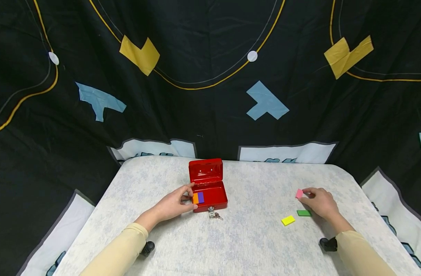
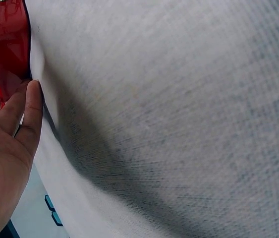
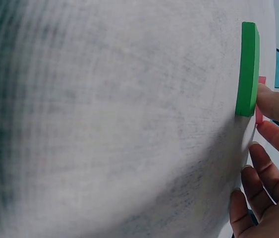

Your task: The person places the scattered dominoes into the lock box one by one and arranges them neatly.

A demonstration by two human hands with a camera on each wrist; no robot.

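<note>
Box [image 1: 221, 206]: smooth and glossy, apparently painted metal. Lock [image 1: 211, 212] and keys [image 1: 217, 216]: shiny metal. Green block [image 3: 249, 69]: smooth, matt, material indeterminate; pink block [image 1: 299, 193] and yellow block [image 1: 288, 220]: likewise matt. Tablecloth [image 1: 248, 241]: matt cloth, visibly woven. Curtain [image 1: 213, 119]: creased cloth. Sleeves [image 1: 115, 253]: matt cloth.

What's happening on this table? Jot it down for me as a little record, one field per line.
Left hand: touching the left side of the red box
Right hand: pinching the pink block
Lid: raised
Inside box: orange block and purple block, side by side
Box front: lock with keys
On table: green block, yellow block
</note>
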